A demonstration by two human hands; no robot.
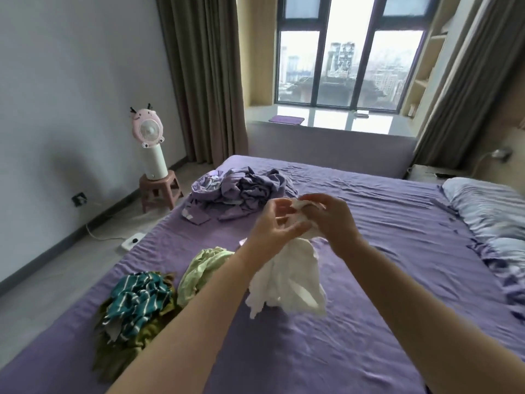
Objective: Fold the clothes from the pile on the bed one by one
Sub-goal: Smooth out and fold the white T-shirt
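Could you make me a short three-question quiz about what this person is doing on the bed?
1. True or false: the white garment lies flat on the bed.
2. Which piece tops the pile at the near left? A) teal striped B) red C) black
3. Fill in: the pink fan stands on a small ____ beside the bed.

Key:
1. False; the left hand and right hand both hold it up by its top, and it hangs bunched.
2. A
3. Stool

home bedroom: bed [355,194], curtains [204,81], pillow [488,206]
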